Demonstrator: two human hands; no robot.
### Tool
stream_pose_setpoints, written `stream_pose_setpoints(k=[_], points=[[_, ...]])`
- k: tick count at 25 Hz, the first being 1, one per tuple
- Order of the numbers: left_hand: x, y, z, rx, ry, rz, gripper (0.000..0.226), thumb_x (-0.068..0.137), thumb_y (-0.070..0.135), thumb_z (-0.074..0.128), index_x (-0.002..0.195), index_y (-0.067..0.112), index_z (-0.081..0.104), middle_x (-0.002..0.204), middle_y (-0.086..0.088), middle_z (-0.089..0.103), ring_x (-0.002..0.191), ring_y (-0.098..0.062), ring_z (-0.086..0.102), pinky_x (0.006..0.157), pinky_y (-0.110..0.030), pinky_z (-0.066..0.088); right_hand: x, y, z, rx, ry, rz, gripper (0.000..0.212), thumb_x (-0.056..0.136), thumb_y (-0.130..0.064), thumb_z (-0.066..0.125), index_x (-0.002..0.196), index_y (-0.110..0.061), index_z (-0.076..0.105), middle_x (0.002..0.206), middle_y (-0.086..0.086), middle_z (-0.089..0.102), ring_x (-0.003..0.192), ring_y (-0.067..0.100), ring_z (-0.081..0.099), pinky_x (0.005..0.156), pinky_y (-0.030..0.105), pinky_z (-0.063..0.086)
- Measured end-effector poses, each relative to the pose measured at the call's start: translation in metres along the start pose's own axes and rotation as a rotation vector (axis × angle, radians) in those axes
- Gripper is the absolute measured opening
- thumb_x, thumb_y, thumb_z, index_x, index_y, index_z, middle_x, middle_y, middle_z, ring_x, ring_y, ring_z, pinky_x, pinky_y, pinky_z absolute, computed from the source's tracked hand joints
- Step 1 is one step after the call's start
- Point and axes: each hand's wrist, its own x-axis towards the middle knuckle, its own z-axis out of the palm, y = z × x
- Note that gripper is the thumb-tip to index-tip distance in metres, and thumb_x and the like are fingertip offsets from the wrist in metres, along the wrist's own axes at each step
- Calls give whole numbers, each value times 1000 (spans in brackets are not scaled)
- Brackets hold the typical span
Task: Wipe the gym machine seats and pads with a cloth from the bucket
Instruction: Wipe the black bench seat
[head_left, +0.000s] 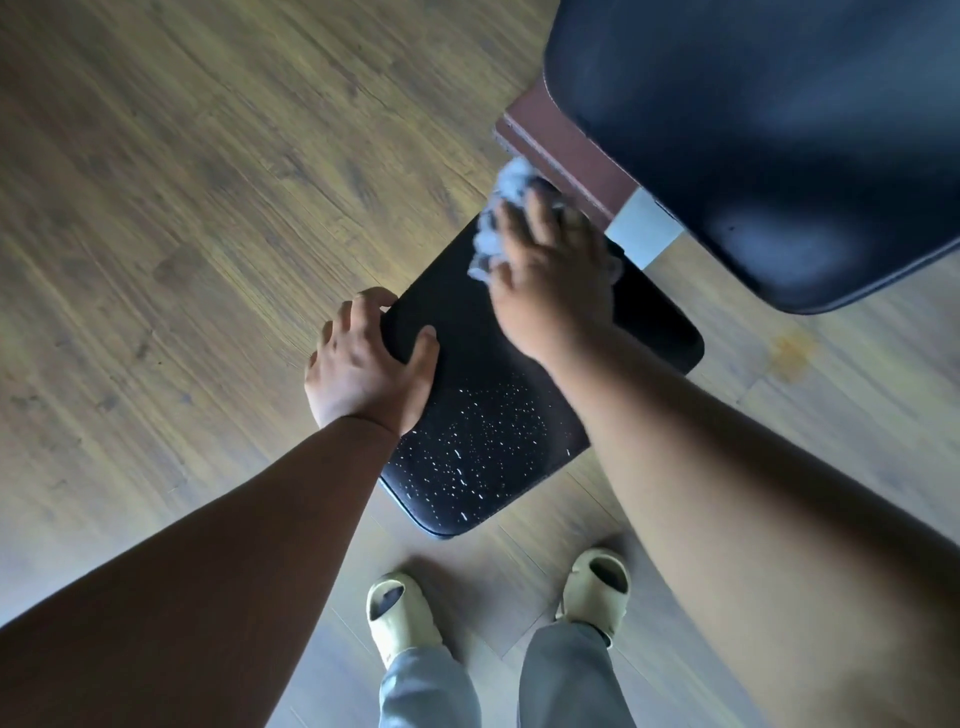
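1. From the head camera, we see our left hand (366, 358) curled over the left edge of the black seat pad (498, 415), thumb lying on the top surface and fingers wrapped down the side, so it grips the pad.
2. Our right hand (550, 280) lies on the far part of the same pad, fingers spread and pressing down on a pale grey cloth (498, 218). The cloth is bunched under and ahead of the fingers, showing mainly past the fingertips and along the left side of the hand. The picture is blurred here, so we cannot tell whether the fingers pinch the cloth or only press it flat.
3. The near half of the pad, between our two forearms, is speckled with small bright droplets.
4. Beyond the right hand, a larger dark pad (769, 140) stands higher, at the upper right, with a reddish-brown frame bar (566, 150) and a white bracket (644, 228) beneath it.
5. Below the seat pad we see our pale slippers (400, 613) and grey trouser legs (431, 691) on the wood-patterned floor (208, 208).
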Motion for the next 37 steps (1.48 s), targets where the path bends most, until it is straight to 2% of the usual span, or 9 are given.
stream_pose_setpoints(k=[3,7,10,14,21,25,30,34,37], points=[[0,0,1,-20,14,3,46,76,58,51,116,35,51,116,7,59,113,-24,53,91,-39,41,-45,12,6,-24,-51,-286,57,92,-37,35,147,-26,43,161,0,29,148,34,26,119,53,20],[-1,0,2,-30,35,14,42,80,54,56,117,34,52,116,7,60,112,-23,54,90,-39,42,-76,72,-9,-56,19,-51,57,92,-36,34,147,-24,43,159,4,34,144,35,33,116,52,26],[0,0,2,-19,40,14,41,81,54,56,117,35,52,117,7,60,113,-24,54,90,-40,42,-31,39,-4,2,-10,107,58,95,-38,34,152,-24,35,163,4,25,148,34,24,119,52,19],[1,-3,4,-38,55,23,41,80,55,55,116,35,52,117,8,61,113,-25,54,90,-41,43,-33,45,-4,-34,-7,-150,57,95,-37,36,151,-26,38,161,0,27,148,32,25,120,48,18],[-2,0,3,-33,67,27,44,79,56,53,117,33,53,118,4,62,113,-29,54,90,-44,43,-68,91,-11,17,90,123,60,90,-34,42,149,-23,41,144,9,47,122,37,50,94,47,46],[-1,0,4,-34,68,13,44,80,55,53,119,34,52,119,5,61,115,-28,53,90,-44,42,-23,79,-19,112,-17,69,59,95,-37,43,153,-31,31,146,7,43,113,39,53,77,42,42],[-3,1,3,-33,50,8,43,80,55,53,118,33,51,119,5,61,115,-28,52,91,-43,42,-113,92,-5,193,122,318,62,97,-37,46,155,-20,31,154,20,32,124,44,45,93,50,48],[-3,2,2,-31,45,0,44,80,56,52,118,33,51,119,5,61,115,-28,52,92,-43,42,-148,27,14,792,73,668,71,103,-32,41,160,-27,-1,166,14,-12,152,34,2,122,45,20],[-2,0,2,-37,50,-10,43,80,56,52,117,34,51,119,7,61,116,-27,52,91,-42,42,-141,7,18,542,63,658,67,102,-36,38,160,-24,7,164,22,-15,151,44,-4,124,49,4]])
